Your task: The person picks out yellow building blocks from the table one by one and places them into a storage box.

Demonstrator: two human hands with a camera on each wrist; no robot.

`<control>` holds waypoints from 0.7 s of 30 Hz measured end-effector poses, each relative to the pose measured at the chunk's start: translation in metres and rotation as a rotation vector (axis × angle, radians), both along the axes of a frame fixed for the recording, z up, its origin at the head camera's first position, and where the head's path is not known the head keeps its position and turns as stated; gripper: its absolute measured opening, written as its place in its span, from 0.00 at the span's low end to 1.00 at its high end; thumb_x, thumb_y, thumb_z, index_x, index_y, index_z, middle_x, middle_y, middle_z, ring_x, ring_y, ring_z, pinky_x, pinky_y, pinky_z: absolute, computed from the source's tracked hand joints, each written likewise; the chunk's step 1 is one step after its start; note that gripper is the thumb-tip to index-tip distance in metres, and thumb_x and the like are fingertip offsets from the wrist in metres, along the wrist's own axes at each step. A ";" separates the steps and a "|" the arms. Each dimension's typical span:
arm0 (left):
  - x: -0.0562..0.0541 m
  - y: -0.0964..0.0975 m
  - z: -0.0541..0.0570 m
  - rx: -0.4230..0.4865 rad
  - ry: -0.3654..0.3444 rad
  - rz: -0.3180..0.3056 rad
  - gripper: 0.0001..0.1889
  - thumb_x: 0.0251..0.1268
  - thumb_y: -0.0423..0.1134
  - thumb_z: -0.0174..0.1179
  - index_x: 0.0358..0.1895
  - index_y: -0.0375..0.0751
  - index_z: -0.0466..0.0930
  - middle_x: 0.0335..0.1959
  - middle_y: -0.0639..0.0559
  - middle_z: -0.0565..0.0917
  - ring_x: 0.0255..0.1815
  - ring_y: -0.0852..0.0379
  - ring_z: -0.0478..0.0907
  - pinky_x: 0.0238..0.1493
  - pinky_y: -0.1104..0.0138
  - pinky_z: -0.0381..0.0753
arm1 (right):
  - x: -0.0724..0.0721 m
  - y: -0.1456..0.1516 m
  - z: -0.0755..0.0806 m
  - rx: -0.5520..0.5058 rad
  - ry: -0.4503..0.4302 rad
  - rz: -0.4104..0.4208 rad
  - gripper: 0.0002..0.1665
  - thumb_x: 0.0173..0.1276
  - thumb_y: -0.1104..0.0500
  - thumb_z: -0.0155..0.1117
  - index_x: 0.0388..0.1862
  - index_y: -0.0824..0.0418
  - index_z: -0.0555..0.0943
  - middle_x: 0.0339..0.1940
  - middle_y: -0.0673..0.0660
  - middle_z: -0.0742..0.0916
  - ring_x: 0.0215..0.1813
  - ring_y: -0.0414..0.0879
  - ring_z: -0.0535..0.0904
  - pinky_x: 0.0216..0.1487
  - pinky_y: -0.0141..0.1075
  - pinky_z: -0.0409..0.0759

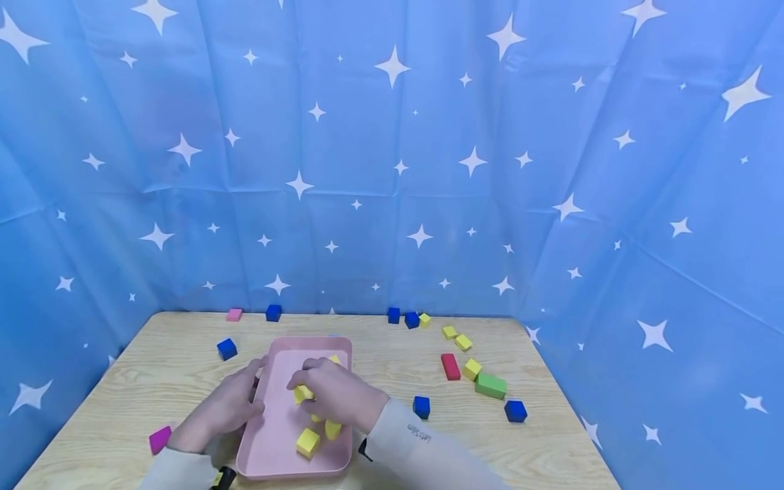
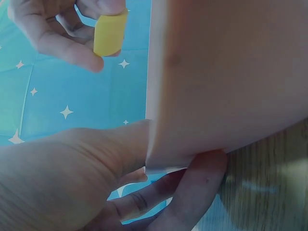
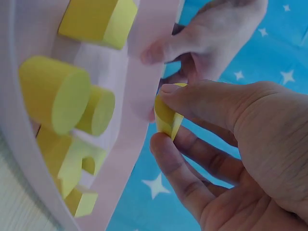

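**Yellow block (image 1: 303,393) held over pink tray (image 1: 275,442)**

A person in pale sleeves works two-handed at a wood-grain worktop (image 1: 392,442), before a blue curtain (image 1: 367,136) strewn with white stars. The right hand (image 1: 337,391) holds the yellow block over the tray, its grip closed to the width of the piece, thumb against fingertips. The left hand (image 1: 229,401) grips the tray's left wall, thumb on the inner side and fingers outside, with little gap beyond the wall's thickness.

I see more yellow pieces lying inside the tray, among them a thick cylinder (image 3: 55,94), a slimmer cylinder (image 3: 101,110) just beside it and a notched block (image 3: 67,159).

Out to the right, a green block (image 1: 490,385) sits just beside a yellow cube (image 1: 472,369), with a red block (image 1: 450,366) near them. Six blue cubes (image 1: 421,407) are scattered around the worktop. A purple block (image 1: 160,439) lies near the left forearm, and a pink block (image 1: 235,314) rests at the far edge.
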State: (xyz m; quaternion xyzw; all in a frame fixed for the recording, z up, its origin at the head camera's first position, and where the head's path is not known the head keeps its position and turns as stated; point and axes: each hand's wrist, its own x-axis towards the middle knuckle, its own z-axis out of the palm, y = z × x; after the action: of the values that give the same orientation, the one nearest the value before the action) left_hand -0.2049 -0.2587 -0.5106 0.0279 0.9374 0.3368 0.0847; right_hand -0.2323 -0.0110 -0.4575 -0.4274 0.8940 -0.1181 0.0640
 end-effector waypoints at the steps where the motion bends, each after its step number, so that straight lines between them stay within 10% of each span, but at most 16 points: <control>1: 0.000 0.000 0.000 0.001 0.002 0.000 0.49 0.69 0.27 0.75 0.90 0.24 0.59 0.66 0.32 0.90 0.57 0.45 0.90 0.58 0.49 0.99 | 0.001 -0.002 0.000 0.003 -0.008 0.003 0.23 0.79 0.58 0.82 0.70 0.48 0.93 0.58 0.46 0.93 0.53 0.32 0.86 0.58 0.21 0.88; 21: -0.002 0.000 -0.001 -0.013 -0.007 0.004 0.49 0.68 0.27 0.76 0.90 0.25 0.60 0.67 0.32 0.89 0.60 0.43 0.91 0.59 0.47 0.99 | 0.006 0.002 -0.005 0.012 0.034 0.015 0.22 0.80 0.54 0.82 0.70 0.46 0.93 0.59 0.46 0.94 0.50 0.31 0.84 0.57 0.22 0.88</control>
State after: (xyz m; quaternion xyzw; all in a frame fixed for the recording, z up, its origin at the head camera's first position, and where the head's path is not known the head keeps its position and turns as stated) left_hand -0.2072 -0.2588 -0.5115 0.0241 0.9392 0.3312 0.0875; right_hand -0.2267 -0.0090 -0.4621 -0.4359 0.8923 -0.1052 0.0524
